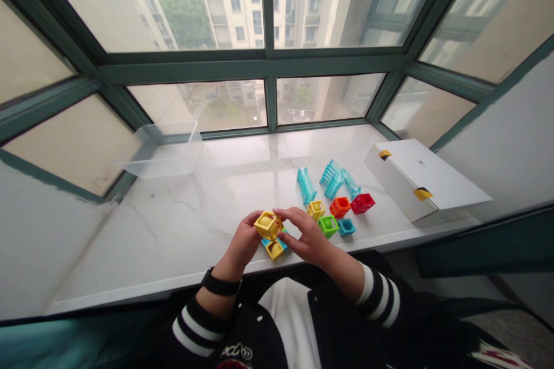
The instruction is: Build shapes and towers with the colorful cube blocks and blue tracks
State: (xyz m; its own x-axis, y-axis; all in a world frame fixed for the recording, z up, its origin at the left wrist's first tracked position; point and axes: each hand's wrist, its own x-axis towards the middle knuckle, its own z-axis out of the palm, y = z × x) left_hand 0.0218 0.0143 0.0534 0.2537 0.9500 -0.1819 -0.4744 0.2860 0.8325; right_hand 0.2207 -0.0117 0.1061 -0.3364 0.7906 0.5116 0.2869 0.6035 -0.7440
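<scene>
A hollow yellow cube block (267, 225) is raised between my hands over the front of the sill. My left hand (245, 240) grips it from the left, fingers closed around its side. On the other side my right hand (308, 236) has its index finger and thumb curved against the cube's right edge. Below it, partly hidden by the cube and fingers, are another yellow cube block (274, 250) and a blue piece (283, 238). To the right of my right hand stand a yellow block (315, 209), a green block (328, 226) and a blue block (347, 228).
Farther right are an orange block (340, 206) and a red block (363, 203). Behind them lie clear blue track pieces (332, 179). A white box (426, 179) stands at the right, a clear plastic bin (167, 153) at the back left. Windows enclose the marble sill (182, 242).
</scene>
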